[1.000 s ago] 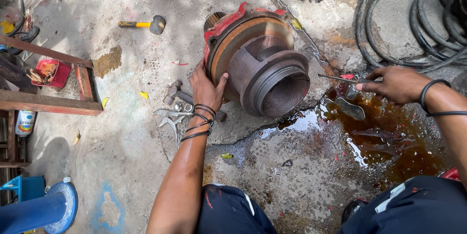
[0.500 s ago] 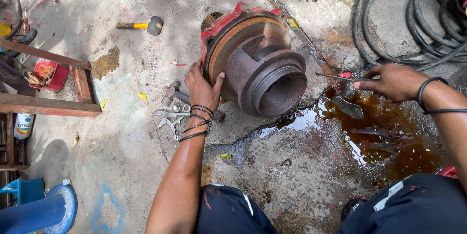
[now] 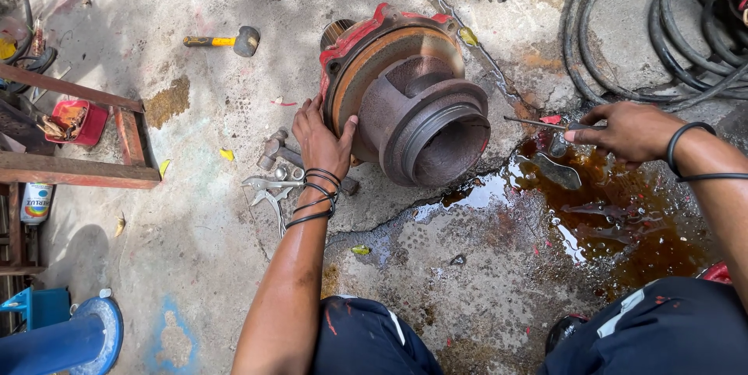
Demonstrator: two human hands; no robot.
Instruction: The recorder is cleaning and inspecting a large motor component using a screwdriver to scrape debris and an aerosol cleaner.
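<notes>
On the concrete: left hand (image 3: 321,139) flat against rusty hub (image 3: 405,98), right hand (image 3: 623,132) pinching thin tool (image 3: 538,122); red tray (image 3: 72,122) holds small rusty parts.

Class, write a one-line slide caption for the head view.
Left hand steadies a rusty wheel hub; right hand holds a thin tool over spilled oil.
</notes>
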